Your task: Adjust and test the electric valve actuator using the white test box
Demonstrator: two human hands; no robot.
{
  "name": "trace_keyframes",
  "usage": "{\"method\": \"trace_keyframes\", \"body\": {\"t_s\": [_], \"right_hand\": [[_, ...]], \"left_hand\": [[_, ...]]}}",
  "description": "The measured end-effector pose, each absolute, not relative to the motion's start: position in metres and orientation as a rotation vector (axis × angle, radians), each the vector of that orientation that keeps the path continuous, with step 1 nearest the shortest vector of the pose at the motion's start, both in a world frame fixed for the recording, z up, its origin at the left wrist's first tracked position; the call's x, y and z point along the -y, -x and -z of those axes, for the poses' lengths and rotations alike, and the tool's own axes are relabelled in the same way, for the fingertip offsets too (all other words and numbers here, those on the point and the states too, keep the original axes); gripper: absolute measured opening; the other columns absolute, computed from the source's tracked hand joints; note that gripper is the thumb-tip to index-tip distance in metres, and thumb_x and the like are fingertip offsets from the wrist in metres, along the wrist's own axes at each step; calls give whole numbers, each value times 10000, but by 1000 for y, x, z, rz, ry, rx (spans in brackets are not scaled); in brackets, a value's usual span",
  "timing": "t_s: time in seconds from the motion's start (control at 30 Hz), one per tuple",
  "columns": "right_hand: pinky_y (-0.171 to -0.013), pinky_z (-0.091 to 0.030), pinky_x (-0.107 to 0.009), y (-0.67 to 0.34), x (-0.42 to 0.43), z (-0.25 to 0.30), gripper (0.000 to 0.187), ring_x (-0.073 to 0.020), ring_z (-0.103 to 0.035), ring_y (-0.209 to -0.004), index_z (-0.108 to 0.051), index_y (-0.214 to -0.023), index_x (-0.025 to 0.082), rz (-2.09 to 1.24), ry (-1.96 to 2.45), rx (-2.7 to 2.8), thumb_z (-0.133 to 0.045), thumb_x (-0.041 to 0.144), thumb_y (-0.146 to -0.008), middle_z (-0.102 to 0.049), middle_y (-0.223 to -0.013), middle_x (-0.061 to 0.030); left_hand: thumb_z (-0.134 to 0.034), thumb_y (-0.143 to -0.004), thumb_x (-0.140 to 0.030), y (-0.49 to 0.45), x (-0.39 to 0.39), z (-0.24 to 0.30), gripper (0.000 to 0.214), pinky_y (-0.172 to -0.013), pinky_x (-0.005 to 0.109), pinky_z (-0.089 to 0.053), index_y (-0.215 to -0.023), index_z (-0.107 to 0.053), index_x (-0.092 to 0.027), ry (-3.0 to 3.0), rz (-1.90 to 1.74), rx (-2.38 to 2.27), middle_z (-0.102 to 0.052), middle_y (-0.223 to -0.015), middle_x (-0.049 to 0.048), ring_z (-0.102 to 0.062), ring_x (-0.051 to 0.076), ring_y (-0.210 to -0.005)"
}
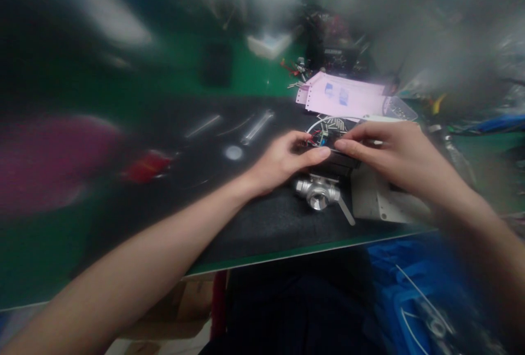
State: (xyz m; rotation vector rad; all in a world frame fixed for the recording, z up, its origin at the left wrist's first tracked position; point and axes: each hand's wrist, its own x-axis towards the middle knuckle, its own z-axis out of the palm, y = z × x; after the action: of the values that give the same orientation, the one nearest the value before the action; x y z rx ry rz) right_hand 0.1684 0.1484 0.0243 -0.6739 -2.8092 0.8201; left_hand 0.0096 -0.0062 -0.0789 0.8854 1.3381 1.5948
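My left hand (287,159) and my right hand (389,155) meet over a small black unit (334,159) with coloured wires (318,137) showing on its top. Both hands curl their fingers onto that unit, the left from its left side and the right from its right side. A shiny metal valve body (318,191) with a thin handle sits right under the black unit, on the dark mat (262,223). A grey-white plate (377,202) lies beneath my right hand.
Pink-white printed sheets (348,98) lie behind the unit. Metal rods (256,127) and a small round disc (233,152) lie on the mat to the left, past them a blurred red thing (145,164). A blue bin (426,300) sits below the green table edge (307,250).
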Motion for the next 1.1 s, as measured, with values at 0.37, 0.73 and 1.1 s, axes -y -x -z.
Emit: {"method": "trace_keyframes", "body": {"t_s": [0.37,0.73,1.1], "right_hand": [[-634,-419,-271,-158,-154,-32,347,-155,-653,-773,-817,-1006,235,-962,794,2811,-724,561,-934,-748,-919,-5],[-615,-454,-277,-153,-151,-28,292,-165,-659,-750,-807,-983,252,-1076,739,2789,-732,529,-930,-747,-892,0],[-617,-471,-287,-155,-151,-27,346,-181,-676,-772,-809,-1015,250,-1155,801,2783,-726,574,-924,-754,-933,-12]], "left_hand": [[-826,-851,-543,-8,6,82,592,-986,387,-529,-1285,-661,-176,-922,-1588,-1307,-704,-1257,123,-674,259,-1141],[-854,-825,-534,-7,7,83,598,-986,393,-538,-1268,-658,-183,-908,-1614,-1265,-710,-1249,121,-679,248,-1100],[-856,-821,-537,-6,7,83,618,-992,399,-536,-1286,-653,-182,-900,-1600,-1281,-708,-1269,128,-679,259,-1114]]}}
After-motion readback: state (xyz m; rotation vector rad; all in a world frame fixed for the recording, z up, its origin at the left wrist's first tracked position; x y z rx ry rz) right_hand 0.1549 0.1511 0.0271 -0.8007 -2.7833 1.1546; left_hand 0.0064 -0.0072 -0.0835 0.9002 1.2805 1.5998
